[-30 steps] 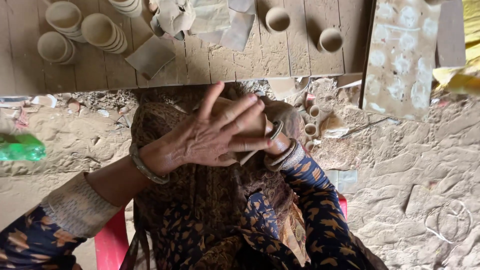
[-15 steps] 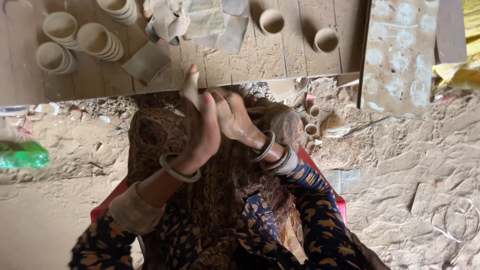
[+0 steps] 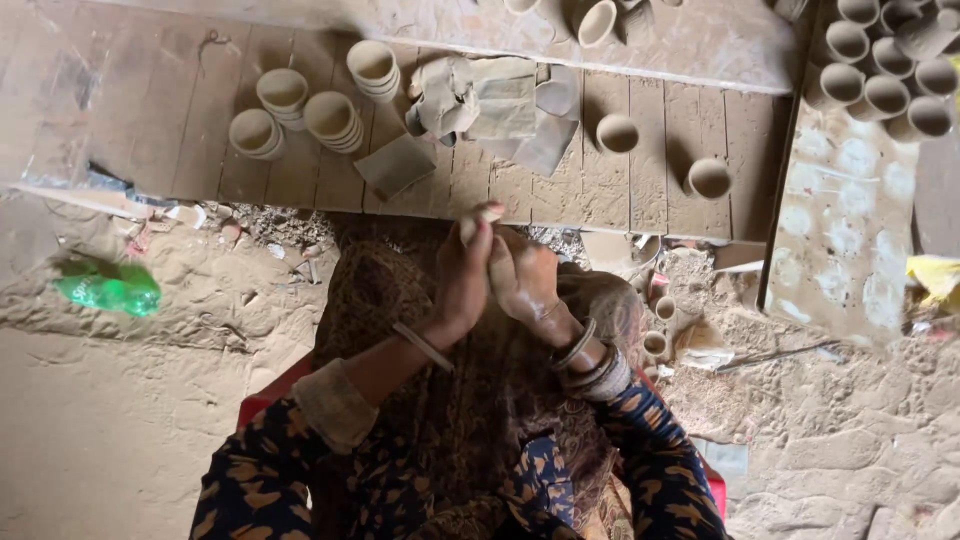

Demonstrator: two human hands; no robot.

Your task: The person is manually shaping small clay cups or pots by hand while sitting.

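Note:
My left hand and my right hand are pressed palm to palm above my lap, fingers pointing away from me. A pale clay-coloured tip shows at the fingertips; anything between the palms is hidden. Bangles sit on both wrists. Below the hands lies a brown patterned cloth over my knees. Just beyond them is a wooden board with stacks of unfired clay cups and two single cups.
Crumpled paper scraps lie mid-board. Several more cups crowd the top right above a pale dusty slab. A green plastic bottle lies on the sandy ground at left. Small cups and debris sit by my right forearm.
My left hand, first spread flat over the right, has turned upright and both hands have come together palm to palm. The view has tilted to show more of the board.

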